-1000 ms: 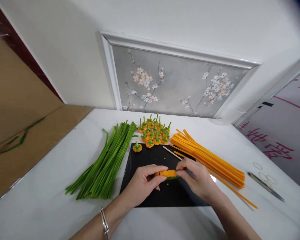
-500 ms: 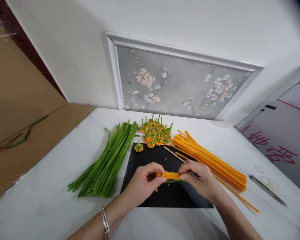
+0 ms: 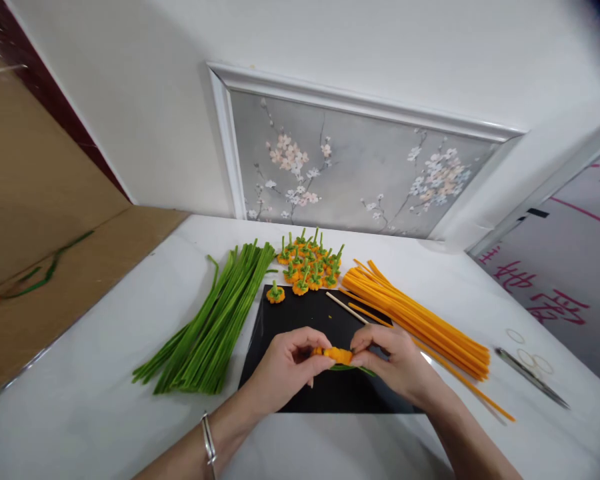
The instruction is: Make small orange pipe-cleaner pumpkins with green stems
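Between my two hands is a coiled orange pipe cleaner (image 3: pixel 339 355), a short ridged roll held level above the black mat (image 3: pixel 300 313). My left hand (image 3: pixel 296 360) pinches its left end between thumb and fingers. Its right end is in the pinch of my right hand (image 3: pixel 387 352). Just below the coil, a green pipe cleaner (image 3: pixel 347 367) shows in part; I cannot tell whether it is held or lies on the mat. One finished orange pumpkin with a green stem (image 3: pixel 275 294) sits at the mat's top left corner.
Several more small pumpkins (image 3: pixel 314 260) cluster behind the mat. Green pipe cleaners (image 3: pixel 215 320) lie in a bundle at left, orange pipe cleaners (image 3: pixel 420 317) at right. A thin wooden stick (image 3: pixel 347 307) rests on the mat. Tweezers (image 3: pixel 533 378) and clear rings (image 3: pixel 527 359) lie far right.
My right hand has come slightly left, closer to my left hand, and the orange coil between them now looks shorter and a little curved. The view has shifted slightly.
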A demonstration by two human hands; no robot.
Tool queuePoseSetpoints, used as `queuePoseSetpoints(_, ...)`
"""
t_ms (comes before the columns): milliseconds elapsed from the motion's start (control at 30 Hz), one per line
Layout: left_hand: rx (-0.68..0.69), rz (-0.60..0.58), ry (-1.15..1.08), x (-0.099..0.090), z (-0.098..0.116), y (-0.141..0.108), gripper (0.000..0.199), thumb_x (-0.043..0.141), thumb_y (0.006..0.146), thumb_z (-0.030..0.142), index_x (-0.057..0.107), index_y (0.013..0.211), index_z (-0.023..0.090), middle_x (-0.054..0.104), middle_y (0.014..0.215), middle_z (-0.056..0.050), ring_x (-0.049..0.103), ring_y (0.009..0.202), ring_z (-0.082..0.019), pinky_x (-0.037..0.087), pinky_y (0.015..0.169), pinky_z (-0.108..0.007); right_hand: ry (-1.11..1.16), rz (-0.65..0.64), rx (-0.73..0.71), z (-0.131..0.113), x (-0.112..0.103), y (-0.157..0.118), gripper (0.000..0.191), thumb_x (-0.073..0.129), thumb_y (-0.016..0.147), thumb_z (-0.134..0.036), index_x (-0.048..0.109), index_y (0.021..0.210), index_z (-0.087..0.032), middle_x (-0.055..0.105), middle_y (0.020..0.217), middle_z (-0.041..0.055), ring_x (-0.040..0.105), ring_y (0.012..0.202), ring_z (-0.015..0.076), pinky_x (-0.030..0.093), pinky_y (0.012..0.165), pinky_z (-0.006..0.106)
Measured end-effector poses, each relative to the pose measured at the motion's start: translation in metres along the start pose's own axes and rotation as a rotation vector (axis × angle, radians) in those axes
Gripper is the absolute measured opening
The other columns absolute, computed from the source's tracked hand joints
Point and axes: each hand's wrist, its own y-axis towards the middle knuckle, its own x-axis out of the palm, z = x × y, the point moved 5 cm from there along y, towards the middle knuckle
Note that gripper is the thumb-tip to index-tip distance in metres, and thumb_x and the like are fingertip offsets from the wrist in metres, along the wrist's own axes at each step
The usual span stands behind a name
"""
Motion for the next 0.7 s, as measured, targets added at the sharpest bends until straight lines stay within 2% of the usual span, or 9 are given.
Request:
queuePoseSetpoints(133,-0.012,0.003,0.02,0.0,-0.001,-0.001,0.009,0.066,0.071,0.021,0.067,0.078,0.014,0.058,0.062,0.003,0.045,0.043,-0.005,0.038,0.041,-0.016,0.036,0.015,0.017,-0.003,0.004,0.0,0.008,0.068,0.08,-0.024,0.063,0.076,-0.02,0.067,0.073,0.001,0.061,0.066,0.0136,0.048,0.062,0.023)
queuePoseSetpoints(267,-0.01,0.009,0.005,-0.001,-0.002,0.0,0.011,0.068,0.072,0.022,0.069,0.079,0.015,0.06,0.064,0.002,0.047,0.045,-0.005,0.04,0.042,-0.017,0.074,0.036,0.075,0.001,0.004,0.001,0.011,0.069,0.079,-0.029,0.063,0.079,-0.02,0.066,0.073,0.001,0.061,0.066,0.0137,0.048,0.061,0.023)
queuePoseSetpoints(433,0.026,0.059,-0.064,-0.006,0.0,0.001,0.011,0.07,0.07,0.021,0.068,0.079,0.015,0.061,0.066,0.003,0.047,0.045,-0.004,0.04,0.043,-0.016,0.295,-0.081,0.147,0.009,0.0,0.0,0.03,0.054,0.09,-0.045,0.063,0.1,-0.019,0.066,0.088,0.0048,0.061,0.076,0.0154,0.049,0.066,0.024)
queuePoseSetpoints(567,0.046,0.072,-0.055,-0.008,0.002,0.001,0.01,0.07,0.071,0.02,0.067,0.079,0.015,0.061,0.066,0.003,0.047,0.045,-0.004,0.04,0.043,-0.016,0.32,-0.197,0.177,0.01,0.003,0.0,0.036,0.051,0.09,-0.049,0.066,0.085,-0.016,0.063,0.083,0.0043,0.055,0.072,0.0147,0.044,0.064,0.024)
queuePoseSetpoints(700,0.054,0.071,-0.046,-0.007,0.001,0.001,0.01,0.069,0.072,0.019,0.068,0.081,0.015,0.062,0.068,0.002,0.049,0.047,-0.005,0.042,0.044,-0.016,0.375,-0.225,0.203,0.01,0.009,-0.001,0.038,0.053,0.088,-0.052,0.063,0.082,-0.016,0.059,0.08,0.0034,0.051,0.07,0.0137,0.041,0.06,0.024)
